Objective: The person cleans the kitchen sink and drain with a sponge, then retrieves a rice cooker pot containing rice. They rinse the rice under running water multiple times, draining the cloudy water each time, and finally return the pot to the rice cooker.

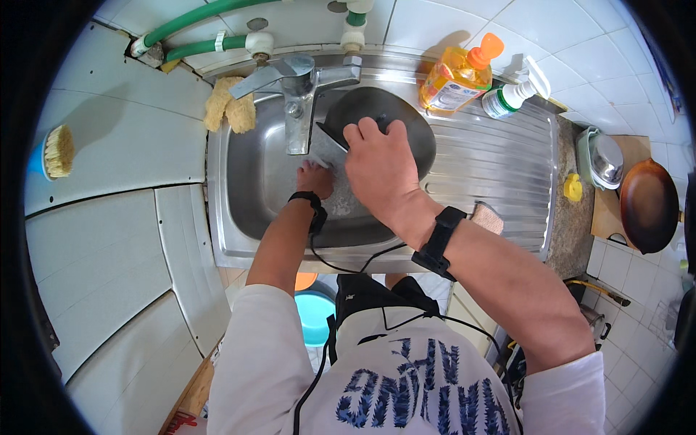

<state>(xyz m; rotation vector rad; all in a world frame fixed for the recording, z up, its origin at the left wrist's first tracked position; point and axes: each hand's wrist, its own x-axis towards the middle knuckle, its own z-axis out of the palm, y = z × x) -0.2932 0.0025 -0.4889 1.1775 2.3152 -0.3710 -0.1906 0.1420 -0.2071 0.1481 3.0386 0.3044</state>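
My right hand (380, 157) is curled over a dark round pan (416, 136) that is tilted at the right of the steel sink basin (244, 185). A narrow, pale-edged piece (330, 136) sticks out left of my fingers; I cannot tell whether it belongs to the pan. Low in the basin, my left hand (316, 179) reaches toward the wet bottom, left of the pan. Something whitish shows by its fingertips, too unclear to name. Above that hand juts the chrome mixer tap (299, 119), its lever pointing left.
Loofah pieces (231, 106) lie on the sink's back left corner. An orange detergent bottle (455, 79) and a spray bottle (514, 95) stand behind the ribbed drainboard (484, 157). A cloth (488, 217) lies at its front. Left is a brush (57, 152); right, a brown pan (650, 206).
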